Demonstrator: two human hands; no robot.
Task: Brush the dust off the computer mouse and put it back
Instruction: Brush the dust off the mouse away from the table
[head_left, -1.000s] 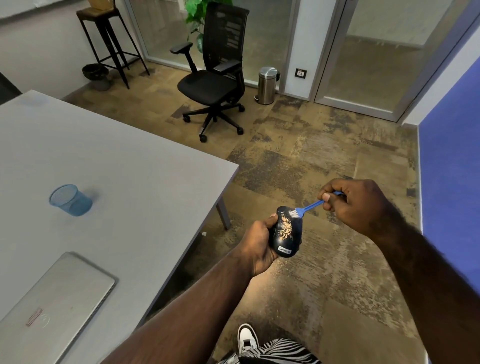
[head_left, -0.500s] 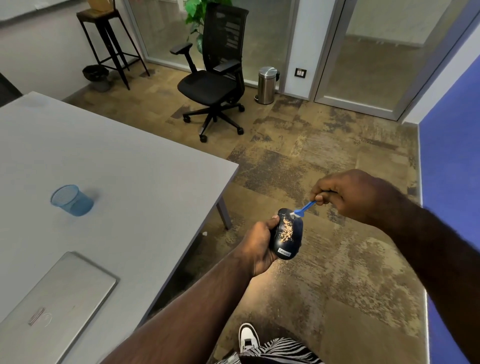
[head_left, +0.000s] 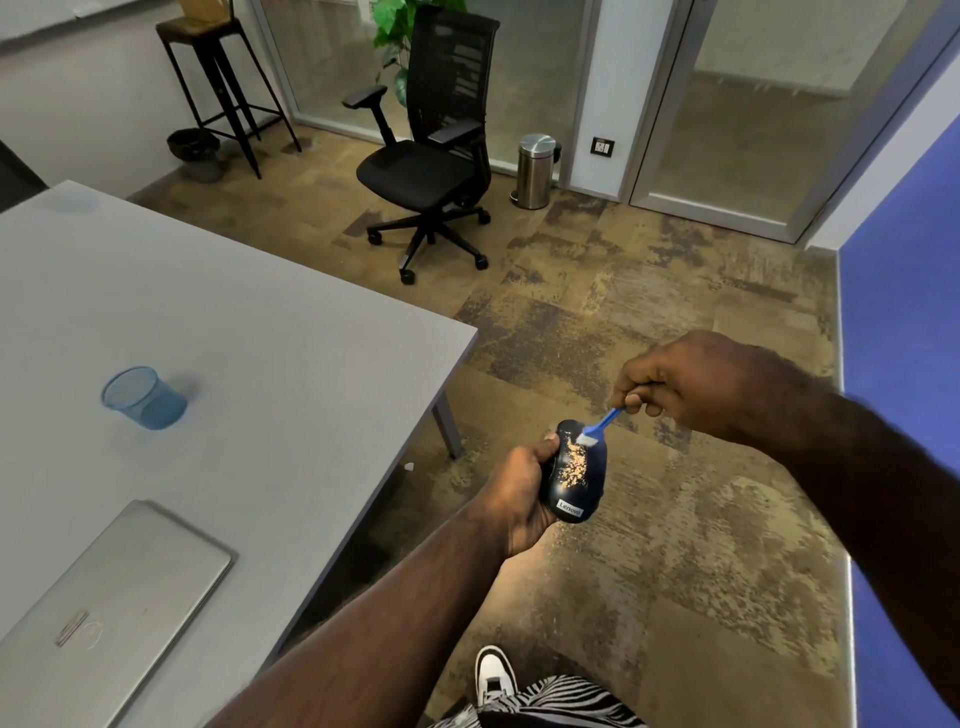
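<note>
The left hand (head_left: 519, 488) grips the dark mouse (head_left: 574, 475) out over the floor, past the table (head_left: 291, 332) edge. Tan dust (head_left: 575, 464) sits on top of the mouse. The right hand (head_left: 691, 387) is up and to the right, pinching a small blue brush (head_left: 600, 425). Its white bristles touch the far end of the mouse. Bare carpet (head_left: 675, 519) lies under both hands.

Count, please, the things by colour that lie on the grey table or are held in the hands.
Blue: 2, mesh cup and small brush
Silver: 1, closed laptop
Black: 1, Lenovo computer mouse
Total: 4
</note>
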